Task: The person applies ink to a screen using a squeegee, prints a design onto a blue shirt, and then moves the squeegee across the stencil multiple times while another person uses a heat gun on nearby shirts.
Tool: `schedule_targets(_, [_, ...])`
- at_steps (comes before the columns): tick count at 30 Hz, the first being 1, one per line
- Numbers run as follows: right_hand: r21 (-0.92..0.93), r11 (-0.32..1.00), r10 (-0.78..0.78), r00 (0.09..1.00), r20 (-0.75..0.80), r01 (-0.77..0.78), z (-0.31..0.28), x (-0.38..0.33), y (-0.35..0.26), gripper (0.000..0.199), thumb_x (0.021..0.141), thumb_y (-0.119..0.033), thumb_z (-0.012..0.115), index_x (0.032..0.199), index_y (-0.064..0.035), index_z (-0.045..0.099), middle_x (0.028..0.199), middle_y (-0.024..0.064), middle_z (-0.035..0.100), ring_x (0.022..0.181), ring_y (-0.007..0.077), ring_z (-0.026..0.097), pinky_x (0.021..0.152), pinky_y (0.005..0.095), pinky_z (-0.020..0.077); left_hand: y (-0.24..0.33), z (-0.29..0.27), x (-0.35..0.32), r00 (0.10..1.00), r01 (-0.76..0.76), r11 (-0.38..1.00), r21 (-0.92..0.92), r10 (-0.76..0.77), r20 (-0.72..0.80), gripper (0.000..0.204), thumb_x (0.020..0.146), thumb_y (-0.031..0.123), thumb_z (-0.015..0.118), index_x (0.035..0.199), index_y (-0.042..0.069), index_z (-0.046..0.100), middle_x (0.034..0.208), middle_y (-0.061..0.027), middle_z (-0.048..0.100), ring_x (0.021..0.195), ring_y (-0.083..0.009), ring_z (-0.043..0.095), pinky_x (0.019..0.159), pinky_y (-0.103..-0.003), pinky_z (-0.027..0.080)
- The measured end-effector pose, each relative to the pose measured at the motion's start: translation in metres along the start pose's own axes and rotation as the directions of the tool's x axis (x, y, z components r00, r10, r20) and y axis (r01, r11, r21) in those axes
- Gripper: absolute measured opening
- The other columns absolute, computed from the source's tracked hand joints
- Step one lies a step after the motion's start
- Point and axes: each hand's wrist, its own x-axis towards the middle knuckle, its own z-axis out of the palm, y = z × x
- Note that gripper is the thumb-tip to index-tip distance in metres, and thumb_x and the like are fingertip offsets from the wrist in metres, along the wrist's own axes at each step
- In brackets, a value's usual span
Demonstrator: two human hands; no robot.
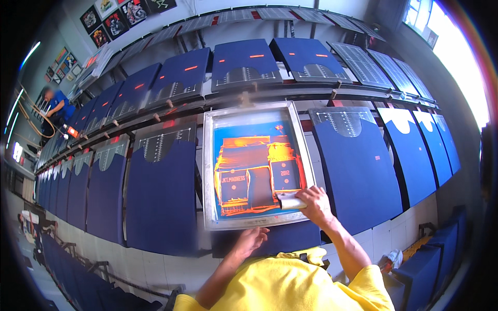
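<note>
A silk-screen frame (209, 171) with a pale metal rim lies over a dark blue garment piece (280, 239) in front of me. Orange ink (282, 152) is smeared in bands across its blue mesh, around two rectangular stencil areas with lettering. My right hand (315, 203) grips a squeegee (292, 201) at the near right corner, inside the frame. Just below the frame's near edge is my left hand (251, 241), its fingers loosely apart and nothing visible in them. Whether those fingertips touch the rim, I cannot tell.
Blue garment pieces on boards flank the frame, one at right (358, 171) with a small orange print, one at left (161, 197). A rail (321, 97) runs behind, with a second row of boards beyond. Another person (58, 106) stands far left. Stacked blue pieces (430, 269) lie behind right.
</note>
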Motion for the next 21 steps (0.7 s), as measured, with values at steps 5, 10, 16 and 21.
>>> schedule_targets(5, [-0.030, 0.998, -0.054, 0.996, 0.066, 0.056, 0.017, -0.040, -0.012, 0.055, 0.063, -0.015, 0.083, 0.116, -0.0097, 0.067, 0.121, 0.0041, 0.064, 0.109, 0.0253, 0.059, 0.090, 0.0425, 0.0488, -0.007, -0.011, 0.005, 0.999, -0.043, 0.999, 0.021, 0.043, 0.021, 0.041, 0.110, 0.032, 0.039, 0.121, -0.002, 0.059, 0.081, -0.0039, 0.064, 0.055, -0.0051, 0.042, 0.047, -0.019, 0.033])
schedule_targets(10, [-0.014, 0.998, -0.054, 0.987, 0.151, 0.056, 0.017, -0.057, -0.014, 0.063, 0.076, -0.041, 0.080, 0.125, -0.0072, 0.060, 0.132, 0.0058, 0.057, 0.121, 0.0262, 0.053, 0.100, 0.0437, 0.0440, -0.009, -0.003, -0.002, 0.995, -0.104, 0.994, 0.046, 0.103, 0.007, 0.040, 0.109, 0.031, 0.039, 0.121, -0.003, 0.058, 0.082, -0.0057, 0.065, 0.052, -0.0055, 0.043, 0.044, -0.019, 0.032])
schedule_targets(16, [0.057, 0.998, -0.015, 0.997, 0.076, 0.011, 0.006, -0.064, -0.022, 0.053, 0.085, -0.039, 0.075, 0.127, -0.0088, 0.061, 0.135, 0.0087, 0.058, 0.124, 0.0287, 0.053, 0.105, 0.0457, 0.0409, -0.003, -0.017, -0.019, 0.982, -0.138, 0.976, 0.171, 0.112, 0.153, 0.038, 0.109, 0.030, 0.041, 0.121, -0.001, 0.059, 0.088, -0.0099, 0.070, 0.054, -0.0069, 0.052, 0.045, -0.019, 0.037])
schedule_targets(21, [0.334, 0.923, 0.271, 0.940, -0.206, -0.193, 0.005, -0.063, -0.025, 0.029, 0.090, -0.022, 0.071, 0.115, -0.0067, 0.066, 0.123, 0.0113, 0.065, 0.120, 0.0312, 0.057, 0.102, 0.0443, 0.0444, 0.023, -0.046, -0.045, 0.926, -0.365, 0.916, 0.164, 0.375, -0.036, 0.033, 0.107, 0.030, 0.047, 0.113, 0.002, 0.063, 0.084, -0.0097, 0.071, 0.054, -0.0080, 0.057, 0.046, -0.019, 0.041])
